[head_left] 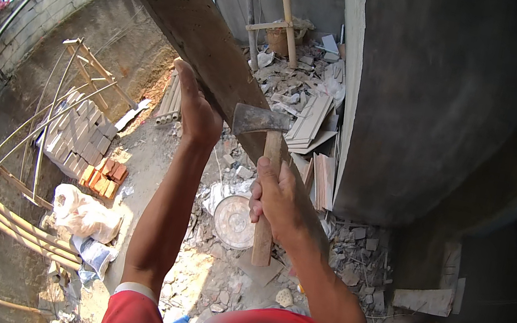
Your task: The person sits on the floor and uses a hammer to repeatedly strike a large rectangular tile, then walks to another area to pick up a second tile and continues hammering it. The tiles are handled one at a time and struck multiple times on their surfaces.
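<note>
A long, dark wooden board (205, 34) slants from the upper left down toward the hatchet. My left hand (201, 113) is raised against its left edge and holds it; some of the fingers are hidden by the hand's angle. My right hand (276, 196) is closed round the wooden handle of a hatchet (261, 120). The worn metal head lies over the board's lower part, with its blade to the left. Whether blade and wood touch, I cannot tell. The board's lower end is hidden behind the hatchet and my right hand.
Broken rubble and tile pieces (312, 122) cover the ground below. A round lid-like disc (234, 221) lies there. To the left are stacked blocks (80, 133), orange bricks (105, 177), a white sack (83, 212) and long poles (19, 223). A ladder (285, 10) stands beyond; a grey wall (433, 109) rises right.
</note>
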`<state>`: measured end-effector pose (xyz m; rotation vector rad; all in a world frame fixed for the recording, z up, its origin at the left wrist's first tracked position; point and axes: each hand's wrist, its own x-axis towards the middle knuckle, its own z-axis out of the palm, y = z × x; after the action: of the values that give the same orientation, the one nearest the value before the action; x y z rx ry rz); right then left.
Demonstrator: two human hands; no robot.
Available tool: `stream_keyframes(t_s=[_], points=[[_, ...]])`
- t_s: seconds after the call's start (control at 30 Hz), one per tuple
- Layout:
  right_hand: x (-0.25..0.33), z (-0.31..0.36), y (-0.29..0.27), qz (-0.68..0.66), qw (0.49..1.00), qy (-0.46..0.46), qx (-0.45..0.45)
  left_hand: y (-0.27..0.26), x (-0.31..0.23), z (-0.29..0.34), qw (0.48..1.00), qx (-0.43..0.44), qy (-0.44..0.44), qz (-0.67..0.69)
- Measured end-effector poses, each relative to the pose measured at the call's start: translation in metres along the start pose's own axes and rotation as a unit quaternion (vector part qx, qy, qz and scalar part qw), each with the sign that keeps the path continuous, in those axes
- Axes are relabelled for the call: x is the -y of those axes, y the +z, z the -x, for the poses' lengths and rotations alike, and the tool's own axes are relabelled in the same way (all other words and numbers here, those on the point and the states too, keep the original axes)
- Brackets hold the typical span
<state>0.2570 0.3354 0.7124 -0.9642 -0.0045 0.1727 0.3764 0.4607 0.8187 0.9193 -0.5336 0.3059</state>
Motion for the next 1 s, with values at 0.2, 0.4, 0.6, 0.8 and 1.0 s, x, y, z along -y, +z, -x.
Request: stream_keyframes(t_s=[0.2, 0.4, 0.6, 0.8, 1.0], points=[[0.026, 0.025, 0.015, -0.015, 1.000, -0.001, 0.018, -0.001, -0.002, 0.006, 0.999, -0.038, -0.030, 0.021], [0.074, -0.009, 0.041, 0.031, 0.994, -0.068, 0.077, 0.008, -0.006, 0.007, 0.992, 0.087, -0.039, 0.080], [0.085, 0.027, 0.053, 0.025, 0.997, -0.059, 0.054, 0.019, -0.007, 0.017, 0.999, 0.005, -0.020, 0.043], [0.109, -0.011, 0.076, 0.045, 0.983, -0.153, 0.093, 0.020, -0.010, 0.019, 0.990, -0.026, -0.078, -0.117], [0.088, 0.022, 0.067, 0.033, 0.994, -0.093, 0.041, 0.014, -0.004, 0.015, 0.997, -0.010, -0.036, 0.065]])
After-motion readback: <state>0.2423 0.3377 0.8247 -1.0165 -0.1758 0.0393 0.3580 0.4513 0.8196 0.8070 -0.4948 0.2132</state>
